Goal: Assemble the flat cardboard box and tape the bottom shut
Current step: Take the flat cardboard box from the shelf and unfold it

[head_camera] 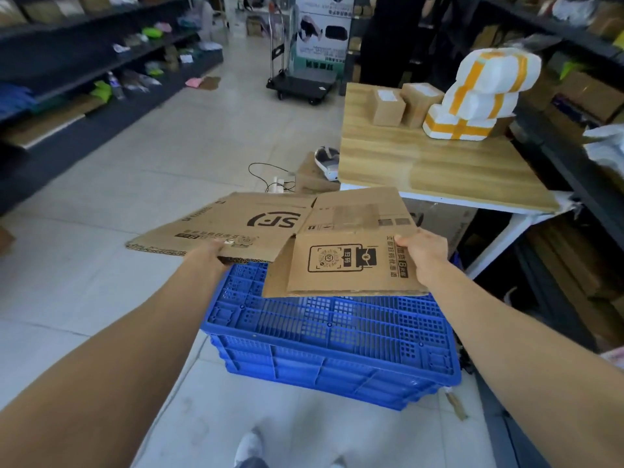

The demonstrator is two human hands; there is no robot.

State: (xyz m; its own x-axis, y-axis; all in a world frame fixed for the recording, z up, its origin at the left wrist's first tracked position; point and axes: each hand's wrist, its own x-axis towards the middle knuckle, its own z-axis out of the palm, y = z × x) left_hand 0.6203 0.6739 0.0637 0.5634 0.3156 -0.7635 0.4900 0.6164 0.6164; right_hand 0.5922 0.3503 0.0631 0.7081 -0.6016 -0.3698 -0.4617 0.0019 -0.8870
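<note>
Flat cardboard box (256, 224) held in air above blue crate (337, 336) on tiled floor (169, 146). Left hand (211, 253) grips near edge, right hand (422, 255) grips right panel. Wooden tabletop (439, 170) at right, dark shelves (84, 62) at left.

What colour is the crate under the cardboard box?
Blue crate, perforated with a grid pattern; head view.

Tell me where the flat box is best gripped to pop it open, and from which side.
Probably its two outer edges, one hand from each side. The box is held flat and roughly level above the crate, creased near the middle, so opposite grips can push inward. The left hand grips the near-left edge, the right hand the right edge, thumb on top.
</note>
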